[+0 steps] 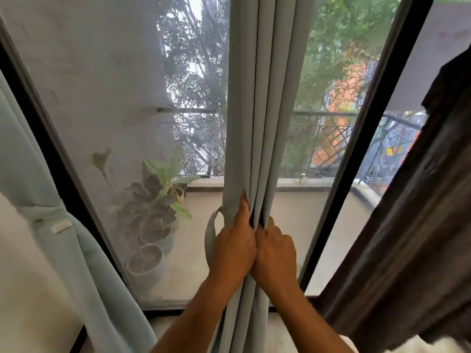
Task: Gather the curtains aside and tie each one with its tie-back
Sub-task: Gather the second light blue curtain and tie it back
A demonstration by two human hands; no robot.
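Pale grey-green fabric: the middle curtain [257, 103] hangs bunched before the window [122, 123]. The left curtain [38, 174] is tied by its tie-back [43, 212]. Both hands clasp the folds: left hand [233, 247], right hand [276, 253], fingers curled in. A strap loop [211, 235] hangs beside the left hand.

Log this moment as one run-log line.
left hand grips middle curtain | right hand grips it | tie-back loose, untied | left curtain tied
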